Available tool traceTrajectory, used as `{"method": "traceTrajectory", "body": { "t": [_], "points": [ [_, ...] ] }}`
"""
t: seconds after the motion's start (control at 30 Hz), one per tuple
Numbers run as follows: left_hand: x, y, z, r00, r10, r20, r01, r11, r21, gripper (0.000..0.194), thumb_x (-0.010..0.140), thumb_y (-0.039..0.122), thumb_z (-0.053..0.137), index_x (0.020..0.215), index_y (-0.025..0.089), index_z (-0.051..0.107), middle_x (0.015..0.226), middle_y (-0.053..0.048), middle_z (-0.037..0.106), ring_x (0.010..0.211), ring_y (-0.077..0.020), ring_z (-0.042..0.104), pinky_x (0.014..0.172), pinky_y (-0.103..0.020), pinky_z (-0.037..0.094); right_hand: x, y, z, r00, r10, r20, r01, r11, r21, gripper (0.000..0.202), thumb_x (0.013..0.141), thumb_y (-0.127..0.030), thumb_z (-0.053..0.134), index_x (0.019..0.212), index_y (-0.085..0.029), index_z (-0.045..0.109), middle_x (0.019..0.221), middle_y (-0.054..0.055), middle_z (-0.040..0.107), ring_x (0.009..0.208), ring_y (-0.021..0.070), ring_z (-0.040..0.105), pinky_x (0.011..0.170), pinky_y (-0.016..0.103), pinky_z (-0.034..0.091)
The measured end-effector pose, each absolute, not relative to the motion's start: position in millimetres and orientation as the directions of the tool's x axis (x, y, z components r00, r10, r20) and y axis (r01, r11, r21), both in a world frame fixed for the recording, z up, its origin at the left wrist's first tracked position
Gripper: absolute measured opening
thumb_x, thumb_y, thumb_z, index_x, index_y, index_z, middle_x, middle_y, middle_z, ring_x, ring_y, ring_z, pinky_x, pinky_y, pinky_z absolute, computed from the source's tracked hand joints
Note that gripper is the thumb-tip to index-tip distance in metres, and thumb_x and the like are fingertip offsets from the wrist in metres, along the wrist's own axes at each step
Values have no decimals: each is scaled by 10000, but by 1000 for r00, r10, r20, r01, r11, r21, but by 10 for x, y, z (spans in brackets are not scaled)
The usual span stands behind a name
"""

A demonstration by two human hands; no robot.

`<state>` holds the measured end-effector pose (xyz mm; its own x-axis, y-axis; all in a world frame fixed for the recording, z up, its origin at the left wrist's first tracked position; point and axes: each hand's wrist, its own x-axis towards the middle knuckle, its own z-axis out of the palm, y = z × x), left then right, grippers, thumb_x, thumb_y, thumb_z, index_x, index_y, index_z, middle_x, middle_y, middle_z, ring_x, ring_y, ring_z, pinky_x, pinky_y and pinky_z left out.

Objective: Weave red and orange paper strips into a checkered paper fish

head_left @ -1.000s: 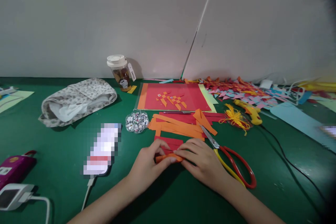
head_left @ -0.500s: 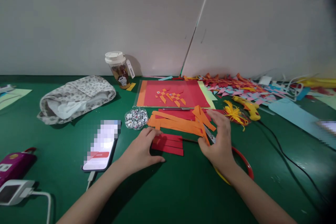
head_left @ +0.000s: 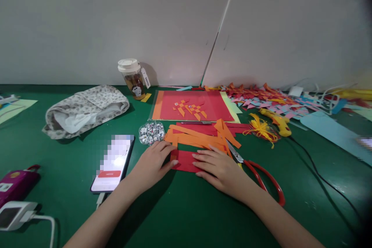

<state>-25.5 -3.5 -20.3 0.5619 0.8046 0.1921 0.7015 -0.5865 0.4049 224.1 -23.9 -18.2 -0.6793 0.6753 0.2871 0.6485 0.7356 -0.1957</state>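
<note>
Hands press flat on red paper [head_left: 185,161], the left hand [head_left: 158,161] with thumb and fingers parted over its left end, the right hand [head_left: 216,166] spread across its right. Orange strips [head_left: 197,138] lie just beyond on the green counter [head_left: 180,213], scissors [head_left: 242,159] beside the right hand
</note>
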Motion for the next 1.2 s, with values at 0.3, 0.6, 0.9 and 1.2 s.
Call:
{"method": "traceTrajectory", "body": {
  "t": [0.3,0.6,0.9,1.2],
  "points": [
    [-210,-58,-189,609,777,158,701,-621,352,211,856,250,552,1063,216,533,1025,-41,565,943,-216,511,808,-377,458,2331,-228,-112,-653,701,287,664,712,-230,197,871,-288,528,979,-257,690,976,15,722,983,204,625,1002,472,336],
    [-180,-110,-144,610,780,138,705,-614,354,213,841,295,567,1038,218,541,997,-35,559,927,-213,515,801,-367,450,2326,-221,-68,-625,720,303,669,693,-269,174,867,-262,531,844,-235,701,898,16,728,906,183,635,986,463,340],
    [-111,-123,-184,522,814,256,711,-581,396,270,906,313,453,1161,226,477,1209,-65,519,1148,-228,459,971,-427,392,2285,-300,23,-627,720,298,626,693,-357,184,852,-228,513,966,-232,658,950,21,713,951,183,627,1010,457,342],
    [-128,-111,-305,483,845,229,747,-534,395,467,871,370,498,1296,219,376,1401,-94,365,1348,-266,231,1080,-469,284,2199,-382,105,-678,728,105,602,631,-489,255,892,-298,450,1072,-216,611,1066,45,680,1020,179,608,1067,453,286]
  ]
}}
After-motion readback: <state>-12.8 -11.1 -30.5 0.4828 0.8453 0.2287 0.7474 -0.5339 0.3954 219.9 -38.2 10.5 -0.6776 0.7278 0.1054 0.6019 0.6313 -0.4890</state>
